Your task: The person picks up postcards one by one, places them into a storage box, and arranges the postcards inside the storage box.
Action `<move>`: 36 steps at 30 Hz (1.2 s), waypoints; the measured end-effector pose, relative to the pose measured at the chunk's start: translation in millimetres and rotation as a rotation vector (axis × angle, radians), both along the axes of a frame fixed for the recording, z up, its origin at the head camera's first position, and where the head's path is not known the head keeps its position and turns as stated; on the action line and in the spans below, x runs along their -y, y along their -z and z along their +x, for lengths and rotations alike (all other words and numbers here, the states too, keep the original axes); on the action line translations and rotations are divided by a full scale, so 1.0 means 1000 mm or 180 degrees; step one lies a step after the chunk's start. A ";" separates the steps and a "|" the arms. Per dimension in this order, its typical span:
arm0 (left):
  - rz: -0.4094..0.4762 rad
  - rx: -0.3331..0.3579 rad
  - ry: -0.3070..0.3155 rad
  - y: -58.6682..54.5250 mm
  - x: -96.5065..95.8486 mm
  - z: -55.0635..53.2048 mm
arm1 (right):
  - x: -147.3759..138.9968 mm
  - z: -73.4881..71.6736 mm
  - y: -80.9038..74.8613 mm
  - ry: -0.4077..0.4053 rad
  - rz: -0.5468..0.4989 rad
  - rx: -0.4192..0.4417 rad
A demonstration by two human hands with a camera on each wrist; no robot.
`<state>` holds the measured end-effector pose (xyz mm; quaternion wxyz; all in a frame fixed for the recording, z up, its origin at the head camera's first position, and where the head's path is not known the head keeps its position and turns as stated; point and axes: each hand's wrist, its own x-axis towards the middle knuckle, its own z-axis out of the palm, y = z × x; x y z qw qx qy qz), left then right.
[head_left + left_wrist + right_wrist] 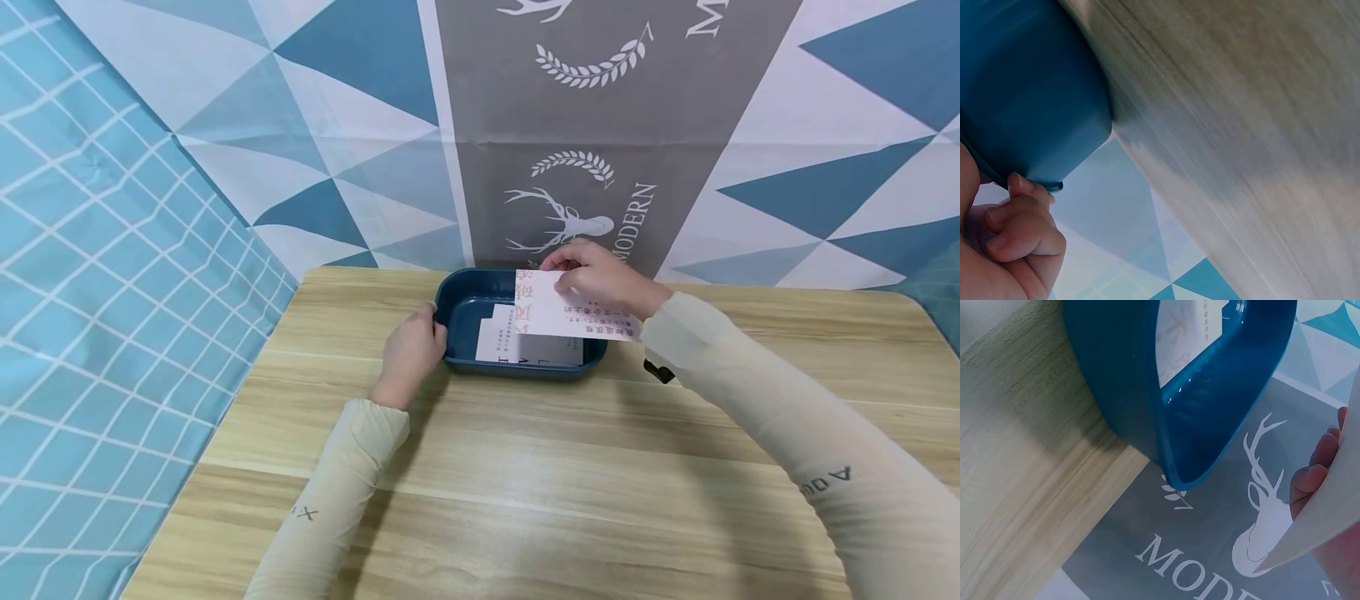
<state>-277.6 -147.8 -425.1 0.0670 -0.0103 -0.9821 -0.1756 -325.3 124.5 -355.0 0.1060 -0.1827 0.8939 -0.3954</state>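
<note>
A dark blue plastic basin [463, 312] stands near the table's back edge. My left hand [408, 350] grips its left end, and in the left wrist view curled fingers [1029, 234] hold the rim. Above the basin's right part, my right hand [603, 279] pinches a white card [551, 317] printed with red and dark characters. That card hides part of the basin. Inside lie white printed cards [495, 337], overlapping on the bottom; the right wrist view shows one printed card [1188, 337] there too. In that view the held card [1329, 512] partly covers my right fingers [1310, 479].
The basin rests on a light wooden table [480, 492]. Close behind hangs a patterned cloth [517, 108] with a deer print and triangles. A blue cloth with a white grid [112, 333] borders the left side. A black object [658, 372] sits at my right wrist.
</note>
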 end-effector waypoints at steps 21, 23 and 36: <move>-0.0014 -0.0019 -0.0007 0.001 0.000 -0.001 | 0.018 -0.002 0.001 -0.0075 -0.0055 -0.0008; -0.0012 -0.0025 -0.0005 0.002 0.000 -0.001 | 0.020 -0.003 0.002 -0.0075 -0.0043 0.0007; -0.0018 -0.0012 -0.0003 0.001 0.001 0.000 | 0.031 -0.005 0.006 -0.0085 -0.0076 0.0040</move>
